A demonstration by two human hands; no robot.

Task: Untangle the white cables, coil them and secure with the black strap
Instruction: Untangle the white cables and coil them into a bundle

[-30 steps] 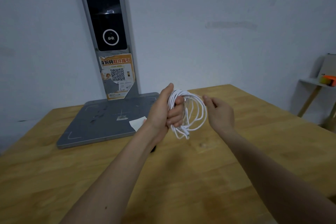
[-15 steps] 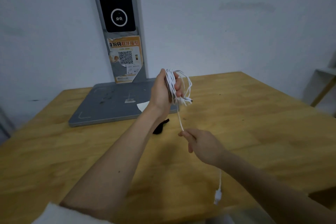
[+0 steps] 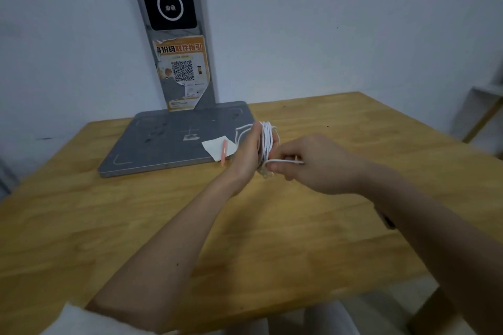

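Observation:
My left hand (image 3: 249,153) is raised above the wooden table (image 3: 340,226) and holds a coil of white cable (image 3: 267,139) wound in several loops around its fingers. My right hand (image 3: 313,163) is close beside it on the right, pinching the loose end of the same cable, which runs as a short taut strand from the coil to my fingers. The two hands almost touch. The black strap is not visible; my left forearm covers the spot on the table where it lay earlier.
A grey flat base (image 3: 177,141) with an upright post (image 3: 177,35) bearing a QR-code sticker stands at the table's back edge against the wall. A white paper slip (image 3: 217,147) and a pink strip (image 3: 223,153) lie on the base. A pale shelf (image 3: 479,114) stands at the right.
My right hand has come up from low over the table to the coil, taking up the hanging cable end. The coil is now tighter. The black strap has gone out of sight.

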